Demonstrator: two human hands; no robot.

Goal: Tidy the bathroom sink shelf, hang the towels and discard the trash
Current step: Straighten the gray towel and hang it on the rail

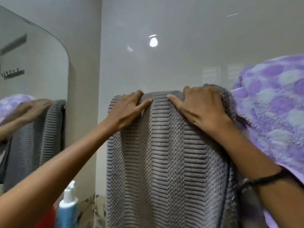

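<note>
Grey towel, ribbed and waffled, draped over a bar that stays hidden under the cloth, hanging flat against the pale wall. Top fold a little bunched in the middle, between the two hands. Left hand laid on the upper left part of the fold, fingers stretched out and pressing the cloth, thin ring on one of them, nothing really clasped. Right hand on the upper right part, fingers curled over the top edge and gripping the cloth there, thumb pointing toward the left hand; dark cord bracelet on that wrist. Just beside, on the right and touching the grey one, a purple towel with pale blue dots, already over the same height. Mirror on the left, showing both towels again. Below, a blue and white pump bottle and something red next to it, too cut off to name.

Probably well into the towel step: both towels up, only smoothing and straightening of the grey one left. Shelf tidying and trash not judgeable from here; bottles at the bottom edge possibly still to arrange.
</note>
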